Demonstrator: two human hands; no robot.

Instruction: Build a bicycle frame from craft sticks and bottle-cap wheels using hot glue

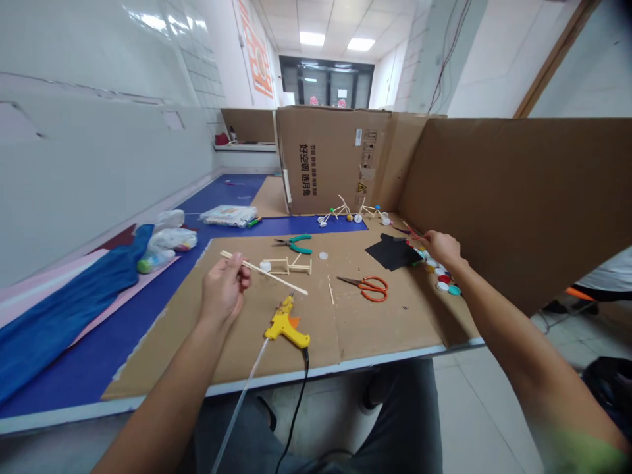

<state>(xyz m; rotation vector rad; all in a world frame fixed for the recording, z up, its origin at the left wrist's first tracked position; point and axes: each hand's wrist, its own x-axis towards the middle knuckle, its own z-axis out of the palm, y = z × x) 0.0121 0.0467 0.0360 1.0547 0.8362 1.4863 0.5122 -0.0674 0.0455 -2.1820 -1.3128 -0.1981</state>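
Left hand [224, 289]: grip closed on wooden sticks [266, 272], which angle out above the yellow glue gun [285, 324] on the counter [187, 336]. Right hand [442, 247]: at the black paper [392, 252] and paint pots [437, 268]; grip contents unclear, cannot tell.

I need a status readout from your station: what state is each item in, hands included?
Left hand: closed on light sticks
Right hand: extended; grip unclear
Glue gun: lying on its side, glue stick in its rear; heat can't be seen
Pliers: handles spread
Scissors: lying down, blades look closed
Black sheet: spread out on the cardboard
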